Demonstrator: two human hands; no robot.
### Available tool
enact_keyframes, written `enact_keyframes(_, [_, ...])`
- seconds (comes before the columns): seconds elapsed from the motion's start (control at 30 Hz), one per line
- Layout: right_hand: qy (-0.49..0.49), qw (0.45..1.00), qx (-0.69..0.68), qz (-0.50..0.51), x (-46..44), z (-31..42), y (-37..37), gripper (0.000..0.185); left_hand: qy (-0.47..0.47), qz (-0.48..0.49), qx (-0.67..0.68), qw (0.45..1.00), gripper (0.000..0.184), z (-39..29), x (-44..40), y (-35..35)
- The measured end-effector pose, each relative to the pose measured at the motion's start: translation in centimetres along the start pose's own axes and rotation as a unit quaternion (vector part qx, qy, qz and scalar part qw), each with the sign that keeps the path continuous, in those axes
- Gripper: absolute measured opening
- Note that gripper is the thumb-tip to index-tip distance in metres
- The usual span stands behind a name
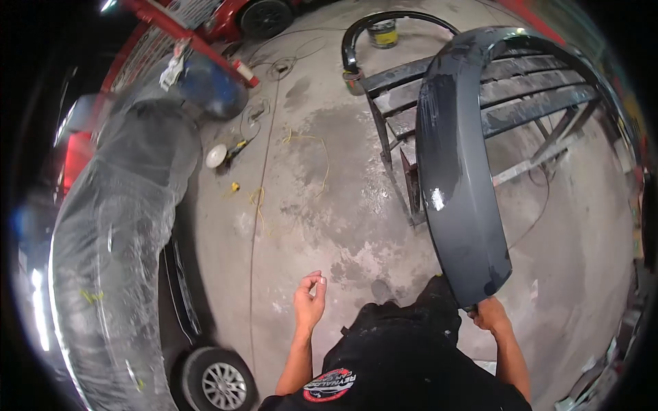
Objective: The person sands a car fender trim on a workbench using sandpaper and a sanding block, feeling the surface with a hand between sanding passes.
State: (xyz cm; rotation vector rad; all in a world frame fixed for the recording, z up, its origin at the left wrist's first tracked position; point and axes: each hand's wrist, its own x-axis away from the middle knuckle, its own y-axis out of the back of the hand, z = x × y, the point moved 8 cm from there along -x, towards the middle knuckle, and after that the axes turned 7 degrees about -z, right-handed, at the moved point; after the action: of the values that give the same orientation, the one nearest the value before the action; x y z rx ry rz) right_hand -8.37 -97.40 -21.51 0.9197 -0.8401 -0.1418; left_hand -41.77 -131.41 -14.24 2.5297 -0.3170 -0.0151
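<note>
A long, curved dark grey fender flare [456,171] rests over a metal stand [541,89], its surface shiny and wet-looking in places. My right hand [492,315] grips the flare's lower end close to my body, its fingers partly hidden behind the edge. My left hand [310,301] is raised over the floor in front of me, apart from the flare. Its fingers are loosely curled, with nothing visible in them.
A car under plastic sheeting [116,253] lines the left side, its wheel [219,380] low in view. Cords and a round white-padded tool [218,156] lie on the floor. Behind the stand are a second dark arch [349,42] and a can [384,34]; a red car [229,20] stands farther back.
</note>
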Motion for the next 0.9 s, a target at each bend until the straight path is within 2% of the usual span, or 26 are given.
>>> enact_keyframes(0.07, [-0.025, 0.999, -0.020, 0.006, 0.5, 0.7, -1.9, 0.039, -0.004, 0.015, 0.001, 1.000, 0.013, -0.6, -2.9, 0.5])
enact_keyframes(0.13, [-0.051, 0.998, -0.046, 0.010, 0.9, 1.8, -4.0, 0.040, -0.120, 0.077, -0.045, 0.989, 0.014, -3.7, -4.8, -1.5])
enact_keyframes(0.2, [-0.097, 0.992, -0.082, -0.009, 0.6, 2.2, -4.9, 0.041, -0.133, 0.137, -0.066, 0.980, 0.015, -5.8, -6.9, -4.4])
enact_keyframes(0.27, [-0.113, 0.984, -0.131, -0.050, -0.1, 1.8, -5.7, 0.042, -0.158, 0.232, -0.109, 0.954, 0.019, -7.2, -8.2, -8.4])
enact_keyframes(0.3, [-0.072, 0.987, -0.117, -0.087, -0.9, 1.0, -6.7, 0.042, -0.171, 0.244, -0.119, 0.947, 0.019, -8.0, -8.8, -9.7])
enact_keyframes(0.33, [-0.033, 0.986, -0.106, -0.127, -1.9, 1.0, -7.9, 0.042, -0.235, 0.274, -0.164, 0.918, 0.018, -9.2, -9.1, -11.3])
enact_keyframes(0.37, [-0.070, 0.973, -0.162, -0.151, -2.7, -0.1, -9.3, 0.045, -0.294, 0.305, -0.206, 0.882, 0.018, -10.1, -9.1, -12.6])
enact_keyframes(0.4, [-0.083, 0.968, -0.177, -0.156, -3.2, -0.5, -9.7, 0.045, -0.306, 0.318, -0.212, 0.872, 0.018, -11.3, -9.4, -13.6])
enact_keyframes(0.47, [-0.181, 0.948, -0.197, -0.174, -2.9, -0.9, -10.6, 0.046, -0.257, 0.405, -0.191, 0.856, 0.023, -13.6, -9.1, -14.9])
enact_keyframes(0.57, [-0.192, 0.949, -0.205, -0.145, -2.8, 1.3, -11.7, 0.045, -0.276, 0.432, -0.192, 0.837, 0.021, -14.5, -11.3, -15.8])
enact_keyframes(0.63, [-0.210, 0.937, -0.219, -0.174, -2.9, 2.5, -14.0, 0.044, -0.302, 0.439, -0.175, 0.828, 0.018, -14.2, -13.7, -16.2])
enact_keyframes(0.67, [-0.215, 0.931, -0.216, -0.200, -3.0, 3.1, -14.7, 0.043, -0.285, 0.460, -0.217, 0.812, 0.018, -13.0, -15.3, -16.9])
enact_keyframes(0.73, [-0.241, 0.932, -0.200, -0.184, -4.2, 4.9, -14.3, 0.042, -0.284, 0.491, -0.259, 0.782, 0.017, -12.9, -17.9, -18.4])
enact_keyframes(0.8, [-0.298, 0.895, -0.269, -0.193, -5.7, 6.0, -16.0, 0.039, -0.309, 0.594, -0.316, 0.672, 0.016, -13.0, -18.6, -19.5])
enact_keyframes(0.83, [-0.312, 0.887, -0.272, -0.203, -5.7, 7.5, -14.0, 0.039, -0.326, 0.610, -0.337, 0.639, 0.018, -13.4, -19.3, -19.8])
enact_keyframes(0.9, [-0.347, 0.851, -0.260, -0.296, -5.2, 11.0, -9.0, 0.033, -0.360, 0.621, -0.313, 0.622, 0.021, -12.7, -22.4, -20.9])
